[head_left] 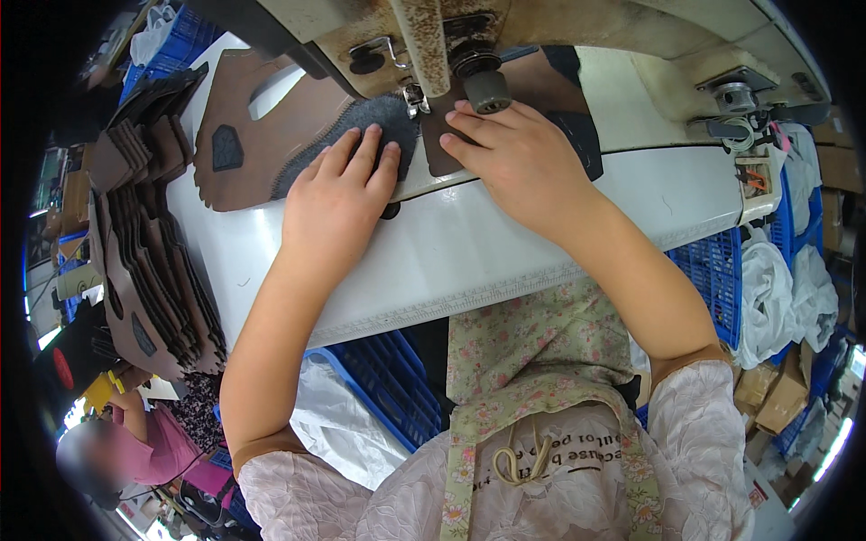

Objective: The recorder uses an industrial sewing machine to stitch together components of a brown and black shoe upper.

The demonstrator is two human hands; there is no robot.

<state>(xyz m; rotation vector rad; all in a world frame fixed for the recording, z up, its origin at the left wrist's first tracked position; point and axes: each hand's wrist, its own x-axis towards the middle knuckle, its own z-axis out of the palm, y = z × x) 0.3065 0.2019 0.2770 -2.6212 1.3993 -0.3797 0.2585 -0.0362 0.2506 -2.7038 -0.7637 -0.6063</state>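
My left hand point(338, 198) lies flat with fingers apart on a dark grey fuzzy patch point(361, 124), which is stitched onto a brown leather-like cut piece point(262, 144). This piece has a curved opening and a small dark patch on its left part. My right hand point(532, 171) rests flat on a second brown piece point(442, 158) with dark edging at its right; its fingers are spread. Between my hands, the presser foot point(415, 101) of a sewing machine point(577, 22) stands at the gap between the two pieces. Whether it touches either piece, I cannot tell.
A tall stack of similar brown pieces point(149, 243) hangs at the left of the white sewing table point(433, 252). Blue crates point(708, 279) with white plastic bags point(767, 288) stand at the right, another crate point(388, 379) below the table. A person in pink point(167, 442) sits at lower left.
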